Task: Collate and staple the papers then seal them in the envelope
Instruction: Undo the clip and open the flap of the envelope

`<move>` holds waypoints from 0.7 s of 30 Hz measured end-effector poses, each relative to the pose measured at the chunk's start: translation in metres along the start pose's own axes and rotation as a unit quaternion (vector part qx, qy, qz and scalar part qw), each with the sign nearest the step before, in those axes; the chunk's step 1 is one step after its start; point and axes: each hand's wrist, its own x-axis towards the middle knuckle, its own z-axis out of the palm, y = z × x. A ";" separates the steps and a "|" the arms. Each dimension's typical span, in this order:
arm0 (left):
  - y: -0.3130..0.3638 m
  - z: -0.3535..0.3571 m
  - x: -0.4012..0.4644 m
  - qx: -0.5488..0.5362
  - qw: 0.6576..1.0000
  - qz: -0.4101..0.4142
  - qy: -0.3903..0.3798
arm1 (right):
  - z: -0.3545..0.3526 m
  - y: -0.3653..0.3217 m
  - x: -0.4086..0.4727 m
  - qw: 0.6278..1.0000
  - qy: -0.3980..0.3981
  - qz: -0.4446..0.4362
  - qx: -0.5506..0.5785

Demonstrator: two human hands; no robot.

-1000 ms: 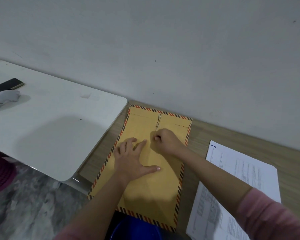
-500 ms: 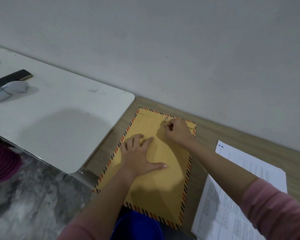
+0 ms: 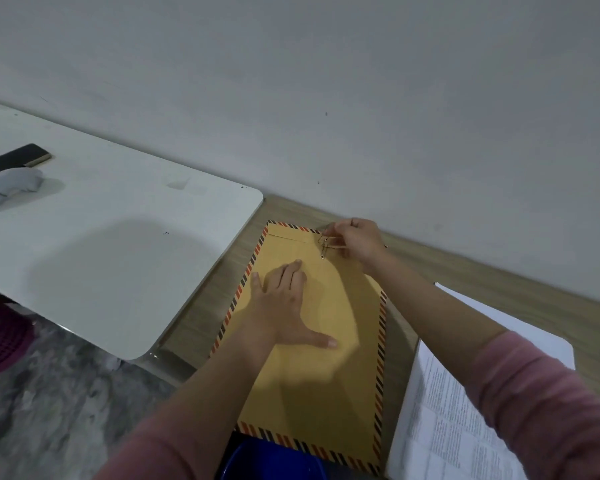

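Observation:
A large yellow-brown envelope (image 3: 329, 382) with a striped red and black border lies flat on the wooden table (image 3: 465, 275). My left hand (image 3: 284, 306) rests palm down on its middle, fingers spread. My right hand (image 3: 355, 242) is at the envelope's top edge, its fingertips pinching the thin metal clasp (image 3: 324, 245) by the flap. A stack of printed white papers (image 3: 447, 427) lies to the right of the envelope, partly under my right forearm.
A white table (image 3: 118, 244) stands to the left, carrying a grey stapler-like object (image 3: 7, 188) and a black flat item (image 3: 11, 161). A blue round object (image 3: 274, 462) sits below the envelope's near edge. A grey wall runs behind, and the floor shows lower left.
My right hand has moved up the envelope from its middle to the top flap and taken hold of the metal clasp. My left hand stays flat on the envelope.

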 end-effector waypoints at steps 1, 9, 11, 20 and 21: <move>-0.002 0.004 0.000 -0.011 1.000 0.004 0.013 | 0.001 -0.003 0.006 1.000 0.002 0.000 0.017; -0.005 0.011 -0.001 -0.018 0.998 0.014 0.065 | -0.016 -0.003 0.027 0.992 0.107 -0.055 0.046; -0.004 0.012 -0.001 -0.019 0.997 0.015 0.069 | -0.023 0.003 0.026 0.989 0.107 -0.041 0.095; -0.004 0.008 0.001 -0.016 0.998 0.010 0.052 | -0.035 0.017 0.001 0.962 0.075 -0.111 -0.240; -0.004 0.005 0.003 -0.009 0.999 0.013 0.047 | -0.034 0.017 -0.001 0.957 0.071 -0.120 -0.253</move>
